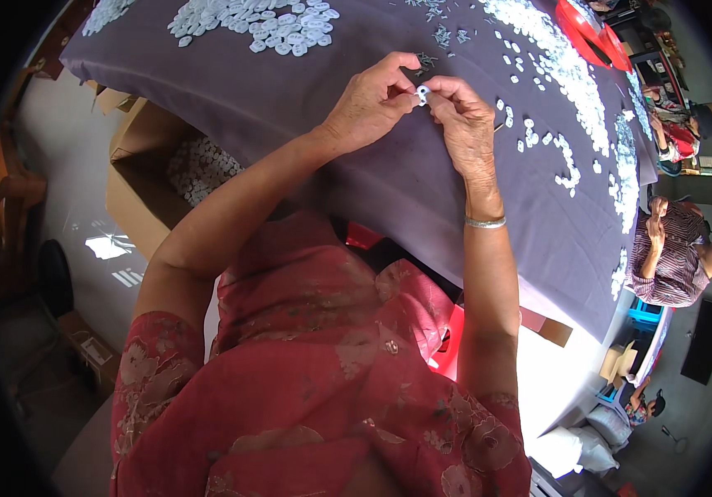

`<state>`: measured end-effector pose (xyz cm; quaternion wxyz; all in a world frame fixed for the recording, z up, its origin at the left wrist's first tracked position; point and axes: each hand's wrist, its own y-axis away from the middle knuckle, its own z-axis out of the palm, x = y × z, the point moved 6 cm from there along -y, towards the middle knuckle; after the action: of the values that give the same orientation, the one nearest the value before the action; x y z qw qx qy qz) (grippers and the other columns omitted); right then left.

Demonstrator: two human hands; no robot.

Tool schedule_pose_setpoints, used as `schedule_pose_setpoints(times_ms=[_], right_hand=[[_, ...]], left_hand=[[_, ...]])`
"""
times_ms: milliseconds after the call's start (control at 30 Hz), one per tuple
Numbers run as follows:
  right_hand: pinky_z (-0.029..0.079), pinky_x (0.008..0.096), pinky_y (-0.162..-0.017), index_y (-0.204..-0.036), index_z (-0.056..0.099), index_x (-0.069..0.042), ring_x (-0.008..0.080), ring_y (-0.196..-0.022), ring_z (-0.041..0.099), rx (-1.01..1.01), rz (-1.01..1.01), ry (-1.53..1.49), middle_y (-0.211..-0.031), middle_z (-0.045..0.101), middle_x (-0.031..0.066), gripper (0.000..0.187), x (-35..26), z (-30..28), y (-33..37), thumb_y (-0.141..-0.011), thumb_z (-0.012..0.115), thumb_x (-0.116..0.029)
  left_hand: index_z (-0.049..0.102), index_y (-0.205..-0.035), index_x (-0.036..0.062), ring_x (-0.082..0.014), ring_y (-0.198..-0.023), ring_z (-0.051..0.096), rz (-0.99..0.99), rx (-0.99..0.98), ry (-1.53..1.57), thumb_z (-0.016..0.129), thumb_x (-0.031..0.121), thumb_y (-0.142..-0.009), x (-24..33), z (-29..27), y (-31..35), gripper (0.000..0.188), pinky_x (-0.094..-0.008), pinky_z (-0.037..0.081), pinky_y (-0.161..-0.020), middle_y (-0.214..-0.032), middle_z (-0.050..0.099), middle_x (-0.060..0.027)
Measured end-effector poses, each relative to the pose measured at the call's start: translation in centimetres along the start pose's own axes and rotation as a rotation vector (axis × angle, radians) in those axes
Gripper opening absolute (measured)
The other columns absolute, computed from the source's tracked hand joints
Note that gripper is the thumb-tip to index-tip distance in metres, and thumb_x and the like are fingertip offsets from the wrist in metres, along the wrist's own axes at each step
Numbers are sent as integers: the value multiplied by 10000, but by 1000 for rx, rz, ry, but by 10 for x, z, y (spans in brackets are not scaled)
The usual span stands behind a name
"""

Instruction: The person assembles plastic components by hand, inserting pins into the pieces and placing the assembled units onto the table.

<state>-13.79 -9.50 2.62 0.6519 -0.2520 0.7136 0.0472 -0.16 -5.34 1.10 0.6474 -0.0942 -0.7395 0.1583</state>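
Observation:
Between my two hands, above the dark cloth of the table (389,186), is a small white plastic piece (423,94) with holes in it. My left hand (372,101) pinches its left side with thumb and fingertips. From the other side my right hand (463,120) grips the same piece, its fingers bent round it. Just beyond my fingertips lies a little bunch of thin dark pins (426,60). More such pins (442,36) lie farther back. Loose white pieces (530,132) are scattered to the right of my right hand.
A big heap of white oval pieces (281,25) lies at the far left, and a long spread (563,70) runs along the right. A red basin (592,37) stands at the far right. Below the table's left edge is a cardboard box (136,178) holding white pieces. Other people (675,257) sit at right.

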Motion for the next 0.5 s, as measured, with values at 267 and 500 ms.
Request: schedule_pose_setpoints(times_ms=[267, 500], right_hand=[[455, 178, -660, -1020, 643, -18, 25, -724, 519, -19, -161, 178, -856, 619, -31, 237, -6, 3, 5, -813, 604, 89], [474, 191, -604, -1011, 655, -47, 36, -665, 536, -14, -226, 403, -831, 626, -4, 280, -21, 3, 9, -746, 725, 15]], left_hand=[[548, -1072, 10, -119, -736, 613, -3, 33, 37, 621, 51, -829, -3, -2, -1, 257, -267, 497, -661, -949, 643, -85], [447, -1229, 32, -100, -768, 591, -103, -62, 140, 610, 54, -843, -1, -2, -3, 420, -245, 471, -695, -833, 647, -45]])
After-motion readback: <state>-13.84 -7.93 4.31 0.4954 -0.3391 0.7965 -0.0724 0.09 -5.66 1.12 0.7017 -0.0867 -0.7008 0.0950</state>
